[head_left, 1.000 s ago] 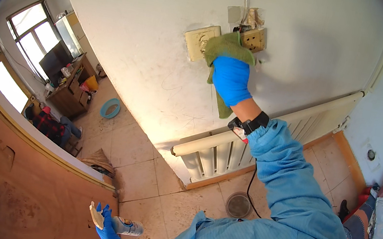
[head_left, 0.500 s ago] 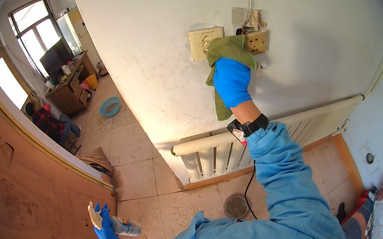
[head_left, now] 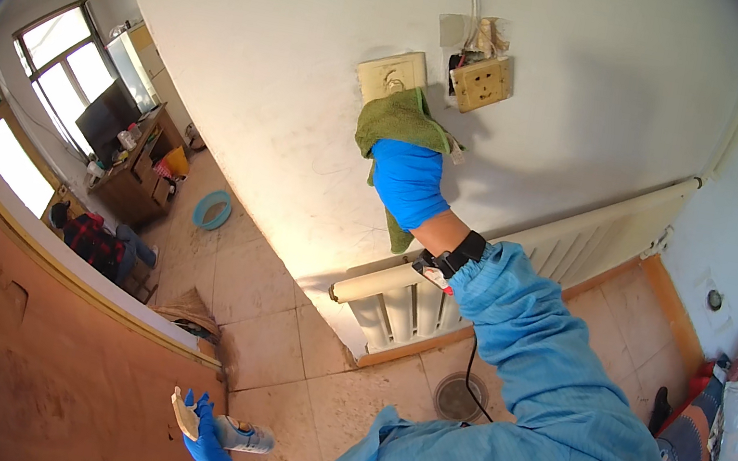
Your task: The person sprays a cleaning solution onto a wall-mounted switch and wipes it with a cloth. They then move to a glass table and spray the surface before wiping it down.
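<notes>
My right hand point(head_left: 406, 183), in a blue glove, is closed on a green cloth point(head_left: 399, 123). It presses the cloth against the lower part of the cream wall plate point(head_left: 392, 76), and a loose end hangs below the hand. Its fingertips are hidden under the cloth. Beside the plate, a yellowed socket point(head_left: 481, 83) sits tilted on the wall with wires behind it. Low at the left, my gloved left hand point(head_left: 208, 448) is wrapped round a pale can or bottle point(head_left: 245, 436). A beige piece point(head_left: 184, 414) shows at its fingers; its kind is unclear.
Below the socket runs a white radiator point(head_left: 404, 310). A round floor drain or dish point(head_left: 460, 397) lies on the tiles, with a black cord near it. An orange-brown door point(head_left: 48, 343) stands left. Beyond are a blue basin point(head_left: 212, 210), a desk point(head_left: 136, 177) and a seated person point(head_left: 98, 246).
My right hand and the cloth have moved left and down, from between the plate and the socket onto the plate's lower part. The socket is now uncovered. My left hand stays put.
</notes>
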### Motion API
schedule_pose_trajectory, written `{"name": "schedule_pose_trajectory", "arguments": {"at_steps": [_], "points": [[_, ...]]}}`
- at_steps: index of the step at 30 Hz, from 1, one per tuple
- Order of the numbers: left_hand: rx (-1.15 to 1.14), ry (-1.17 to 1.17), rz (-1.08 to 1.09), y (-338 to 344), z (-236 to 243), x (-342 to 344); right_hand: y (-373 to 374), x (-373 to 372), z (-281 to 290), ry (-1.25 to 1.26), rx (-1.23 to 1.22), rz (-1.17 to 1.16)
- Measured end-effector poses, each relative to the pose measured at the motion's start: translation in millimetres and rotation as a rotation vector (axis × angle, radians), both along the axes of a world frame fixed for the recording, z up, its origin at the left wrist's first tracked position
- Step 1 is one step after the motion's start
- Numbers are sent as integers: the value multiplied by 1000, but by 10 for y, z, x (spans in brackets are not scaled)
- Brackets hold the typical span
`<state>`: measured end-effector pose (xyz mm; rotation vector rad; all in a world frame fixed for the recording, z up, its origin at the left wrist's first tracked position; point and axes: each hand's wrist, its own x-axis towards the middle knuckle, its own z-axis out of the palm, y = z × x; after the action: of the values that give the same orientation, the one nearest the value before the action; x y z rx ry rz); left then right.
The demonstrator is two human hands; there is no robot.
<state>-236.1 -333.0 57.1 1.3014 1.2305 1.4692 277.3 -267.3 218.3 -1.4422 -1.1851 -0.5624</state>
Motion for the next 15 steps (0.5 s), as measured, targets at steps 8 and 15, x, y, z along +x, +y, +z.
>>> {"name": "schedule_pose_trajectory", "arguments": {"at_steps": [8, 15], "points": [[-134, 74, 101, -133, 414, 261, -258, 219, 123, -198, -142, -236], [-90, 0, 146, -287, 230, -40, 146, 200, -90, -78, 3, -384]]}}
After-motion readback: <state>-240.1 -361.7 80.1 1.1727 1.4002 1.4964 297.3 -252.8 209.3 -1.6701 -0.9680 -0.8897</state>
